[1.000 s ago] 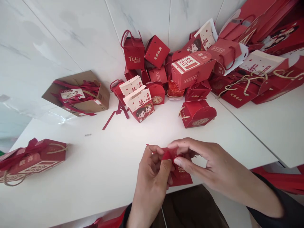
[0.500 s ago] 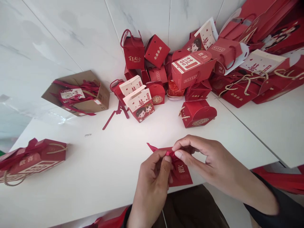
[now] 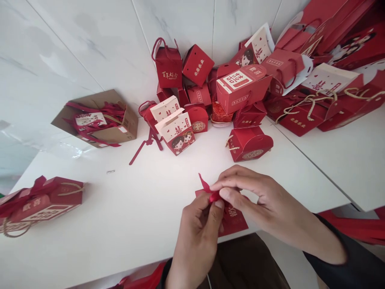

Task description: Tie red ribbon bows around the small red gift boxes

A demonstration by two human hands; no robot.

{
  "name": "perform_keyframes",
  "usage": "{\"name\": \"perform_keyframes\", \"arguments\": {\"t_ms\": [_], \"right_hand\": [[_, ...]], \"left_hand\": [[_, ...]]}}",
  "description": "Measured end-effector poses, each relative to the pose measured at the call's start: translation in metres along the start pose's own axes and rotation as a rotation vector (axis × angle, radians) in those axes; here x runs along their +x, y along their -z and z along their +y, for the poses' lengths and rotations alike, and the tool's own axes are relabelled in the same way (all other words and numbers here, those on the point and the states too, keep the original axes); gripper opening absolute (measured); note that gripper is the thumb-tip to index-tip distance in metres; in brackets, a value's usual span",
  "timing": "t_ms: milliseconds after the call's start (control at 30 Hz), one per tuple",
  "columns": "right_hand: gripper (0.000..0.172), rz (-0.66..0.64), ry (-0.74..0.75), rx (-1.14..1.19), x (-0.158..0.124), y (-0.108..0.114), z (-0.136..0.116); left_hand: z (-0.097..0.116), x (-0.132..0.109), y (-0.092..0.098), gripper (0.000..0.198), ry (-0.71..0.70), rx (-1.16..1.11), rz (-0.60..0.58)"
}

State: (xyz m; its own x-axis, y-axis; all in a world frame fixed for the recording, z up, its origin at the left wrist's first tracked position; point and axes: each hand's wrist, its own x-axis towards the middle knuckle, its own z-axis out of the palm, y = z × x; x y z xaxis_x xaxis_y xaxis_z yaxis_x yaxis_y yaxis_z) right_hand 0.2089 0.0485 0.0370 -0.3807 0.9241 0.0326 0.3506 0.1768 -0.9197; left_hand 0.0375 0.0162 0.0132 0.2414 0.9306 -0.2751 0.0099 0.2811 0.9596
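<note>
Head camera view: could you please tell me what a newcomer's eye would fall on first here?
First, the heap of red gift boxes piled against the wall at the far side of the white table. Next, at the near edge, the left hand and right hand pinch a red ribbon over a flat red box. A brown carton of red ribbons lies far left.

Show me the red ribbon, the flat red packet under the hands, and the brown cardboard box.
red ribbon [image 3: 205, 186], head view, its free upturned end.
flat red packet [image 3: 236, 218], head view, its printed face.
brown cardboard box [image 3: 130, 120], head view, its right side wall.
</note>
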Motion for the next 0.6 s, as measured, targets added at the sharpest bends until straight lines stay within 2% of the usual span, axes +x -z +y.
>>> {"name": "perform_keyframes", "arguments": {"t_ms": [133,267,367,467,600], "right_hand": [[0.013,-0.029,-0.034,-0.052,-0.001,0.001,0.005],[0.009,0.032,0.038,-0.101,0.0,-0.006,0.009],[0.014,0.052,0.065,-0.135,0.0,-0.01,0.01],[0.016,0.049,0.031,-0.15,-0.001,-0.009,0.011],[0.008,0.045,-0.008,-0.134,-0.003,-0.006,0.013]], "left_hand": [[-0.001,0.002,0.006,0.035,0.045,-0.051,-0.035],[0.006,0.0,0.006,0.036,0.057,-0.064,-0.044],[0.007,0.001,0.004,0.044,0.083,-0.059,-0.008],[0.004,0.003,0.003,0.047,0.112,-0.078,0.018],[0.001,0.003,0.005,0.045,0.1,-0.114,0.014]]}}
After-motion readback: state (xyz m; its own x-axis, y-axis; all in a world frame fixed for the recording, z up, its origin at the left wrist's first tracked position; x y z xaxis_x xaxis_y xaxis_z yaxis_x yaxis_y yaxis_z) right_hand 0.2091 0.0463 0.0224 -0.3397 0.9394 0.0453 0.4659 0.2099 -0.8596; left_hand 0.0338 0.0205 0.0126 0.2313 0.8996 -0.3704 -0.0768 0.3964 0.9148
